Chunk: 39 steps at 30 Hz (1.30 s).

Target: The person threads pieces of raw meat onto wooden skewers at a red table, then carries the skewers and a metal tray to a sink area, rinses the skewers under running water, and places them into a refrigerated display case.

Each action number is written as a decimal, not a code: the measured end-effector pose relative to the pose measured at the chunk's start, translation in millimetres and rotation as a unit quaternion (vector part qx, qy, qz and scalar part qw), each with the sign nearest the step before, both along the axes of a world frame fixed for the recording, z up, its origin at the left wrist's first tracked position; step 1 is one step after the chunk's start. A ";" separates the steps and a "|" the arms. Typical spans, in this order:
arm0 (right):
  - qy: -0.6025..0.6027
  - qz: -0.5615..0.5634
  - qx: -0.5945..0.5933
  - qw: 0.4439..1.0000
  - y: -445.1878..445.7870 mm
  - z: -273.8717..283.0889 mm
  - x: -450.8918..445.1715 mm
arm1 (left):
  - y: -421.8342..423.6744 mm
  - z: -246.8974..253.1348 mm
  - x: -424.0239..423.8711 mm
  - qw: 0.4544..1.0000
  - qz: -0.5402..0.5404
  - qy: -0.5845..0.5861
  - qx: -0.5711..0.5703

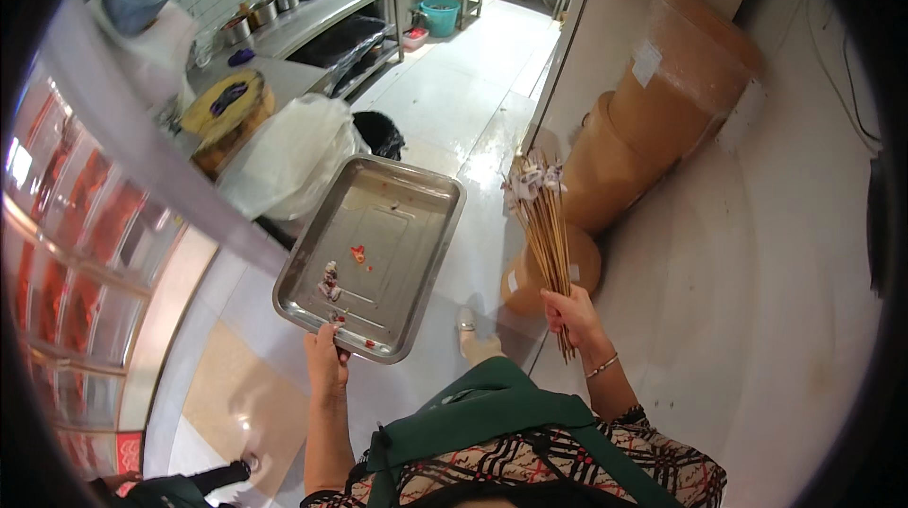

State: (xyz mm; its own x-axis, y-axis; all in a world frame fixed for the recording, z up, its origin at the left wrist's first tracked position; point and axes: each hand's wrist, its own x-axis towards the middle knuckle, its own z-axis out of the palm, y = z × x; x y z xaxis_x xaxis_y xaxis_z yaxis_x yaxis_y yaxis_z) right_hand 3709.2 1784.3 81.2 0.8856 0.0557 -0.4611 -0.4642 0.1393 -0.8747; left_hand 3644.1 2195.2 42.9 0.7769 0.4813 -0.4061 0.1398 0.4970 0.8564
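Observation:
My left hand [328, 359] grips the near rim of a rectangular stainless steel tray [397, 224], thumb over the edge. Small red and pale food scraps [330, 282] lie in the tray, mostly towards its near left part. My right hand [573, 316] is closed around the lower part of a bundle of thin wooden skewers [547, 245]. Pale pieces of food [535, 178] sit at the upper ends of the skewers, which fan out slightly. The tray and the bundle are held apart, both above the floor.
Brown cylindrical drums [631, 132] stand by the right wall. A doorway opens onto a tiled kitchen with a steel counter [347, 8], a teal bucket [440, 16] and a round chopping block [230, 111]. A black-lined bin [379, 132] is beyond the tray. Another person's sleeve [220, 478] shows at lower left.

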 end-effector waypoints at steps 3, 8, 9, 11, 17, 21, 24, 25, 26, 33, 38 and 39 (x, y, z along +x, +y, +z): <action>0.004 -0.017 0.013 1.000 -13.2 -7.5 82.2 | -6.4 5.4 98.7 1.000 -0.028 -0.005 0.002; -0.013 0.002 0.020 1.000 -22.2 -7.9 215.1 | -19.1 17.9 218.5 1.000 -0.019 -0.004 0.019; -0.002 0.010 0.009 1.000 -21.8 -2.4 241.6 | -23.2 20.1 238.5 1.000 -0.008 -0.006 0.016; -0.010 -0.001 0.033 0.999 -10.5 5.2 304.0 | -16.8 30.8 294.4 1.000 0.000 -0.004 0.026; -0.014 -0.009 0.045 0.999 -9.7 -2.3 443.1 | -15.5 18.6 414.6 0.999 -0.026 -0.010 0.020; -0.056 -0.019 0.043 0.997 -2.2 11.7 572.1 | 1.8 2.1 556.0 1.000 -0.017 -0.005 0.019; -0.040 -0.032 0.026 0.998 -12.7 20.0 640.2 | 0.4 -5.4 649.5 1.000 -0.010 0.002 0.022; -0.026 -0.039 0.022 0.999 -20.6 20.7 656.7 | -6.0 -6.6 677.1 1.000 0.007 0.010 0.018; -0.012 -0.047 0.017 0.999 -28.1 24.5 677.1 | -12.5 -6.6 705.3 1.000 0.000 0.006 0.008; 0.000 -0.129 -0.004 0.992 -37.8 45.0 821.3 | -15.8 5.0 910.0 0.999 -0.049 -0.002 -0.004; -0.023 -0.137 -0.001 0.990 -67.2 16.0 943.7 | -15.1 -2.9 1052.0 0.996 -0.083 -0.010 0.015; -0.018 -0.147 -0.002 0.989 -70.6 11.2 966.9 | -16.7 -2.3 1078.1 0.997 -0.079 -0.002 0.016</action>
State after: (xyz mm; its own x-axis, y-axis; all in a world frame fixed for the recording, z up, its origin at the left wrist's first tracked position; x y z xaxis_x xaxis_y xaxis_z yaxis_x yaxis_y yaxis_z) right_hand 4676.1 1713.7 92.4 0.8790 -0.2089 -0.4286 -0.3725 0.2603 -0.8908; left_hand 4722.3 2178.4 40.6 0.8457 0.3651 -0.3892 0.2108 0.4415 0.8722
